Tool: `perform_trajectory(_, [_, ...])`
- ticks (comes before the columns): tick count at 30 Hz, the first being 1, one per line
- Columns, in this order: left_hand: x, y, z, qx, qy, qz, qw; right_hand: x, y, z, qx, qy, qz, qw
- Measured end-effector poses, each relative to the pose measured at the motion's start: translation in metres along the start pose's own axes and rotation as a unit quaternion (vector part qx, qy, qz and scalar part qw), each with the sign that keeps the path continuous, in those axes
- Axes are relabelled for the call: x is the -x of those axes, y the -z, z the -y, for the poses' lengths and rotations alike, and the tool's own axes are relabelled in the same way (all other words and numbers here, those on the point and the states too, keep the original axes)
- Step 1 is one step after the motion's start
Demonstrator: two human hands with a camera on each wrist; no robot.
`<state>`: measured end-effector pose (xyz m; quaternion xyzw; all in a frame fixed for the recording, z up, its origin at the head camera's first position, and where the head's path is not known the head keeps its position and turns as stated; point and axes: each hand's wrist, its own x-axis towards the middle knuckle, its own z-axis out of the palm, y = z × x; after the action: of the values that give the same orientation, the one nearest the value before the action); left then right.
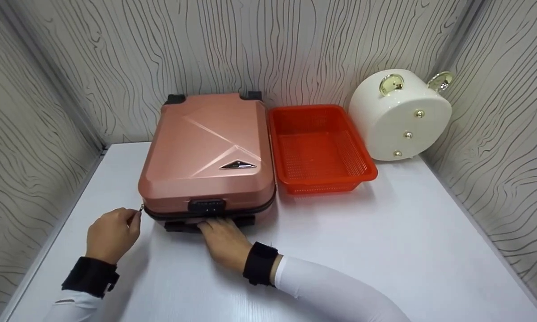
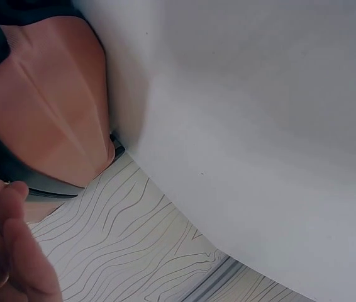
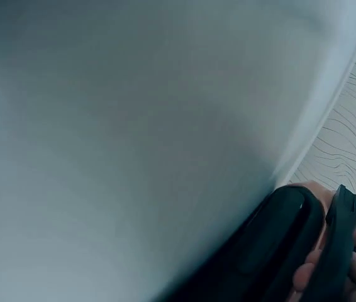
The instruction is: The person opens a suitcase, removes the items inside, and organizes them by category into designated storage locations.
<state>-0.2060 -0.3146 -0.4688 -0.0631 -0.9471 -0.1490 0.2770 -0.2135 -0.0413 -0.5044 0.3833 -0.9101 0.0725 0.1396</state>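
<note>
A pink hard-shell suitcase (image 1: 205,138) lies flat on the white table (image 1: 384,250), its lid down and its combination lock (image 1: 206,205) facing the front. At its front left corner my left hand (image 1: 112,235) pinches the small zipper pull (image 1: 141,207) between thumb and forefinger. Fingertips of that hand (image 2: 14,245) come right up to the dark zipper band in the left wrist view. My right hand (image 1: 228,243) grips the black carry handle (image 1: 183,227) on the suitcase's front side. Seen from the right wrist, its fingers are curled round the handle (image 3: 335,251).
A red plastic basket (image 1: 326,183) stands close against the suitcase's right side. Behind it to the right is a white round case (image 1: 384,116) with gold-coloured fittings, standing on edge. Wood-pattern walls (image 1: 295,49) enclose the table at the back and both sides.
</note>
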Motion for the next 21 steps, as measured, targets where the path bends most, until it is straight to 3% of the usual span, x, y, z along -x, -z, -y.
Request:
perform_trajectory(3, [0.002,0.004,-0.002,0.002,0.000,0.005,1.0000,0.002,0.002,-0.002,-0.038,0.000,-0.006,0.999])
perform_trajectory(6, [0.005,0.009,-0.003,0.005,-0.011,0.012,0.9999,0.005,0.009,-0.006,-0.079,0.006,0.020,0.997])
perform_trajectory(11, [0.010,0.021,0.000,0.018,-0.069,0.054,0.9960,0.010,0.022,-0.019,-0.122,0.048,0.086,0.988])
perform_trajectory(17, [0.015,0.036,-0.001,0.091,-0.103,0.148,0.9793,0.021,0.033,-0.045,-0.164,0.135,0.117,0.970])
perform_trajectory(21, [0.019,0.038,-0.007,0.122,-0.139,0.164,0.9690,0.031,0.040,-0.061,-0.172,0.172,0.131,0.961])
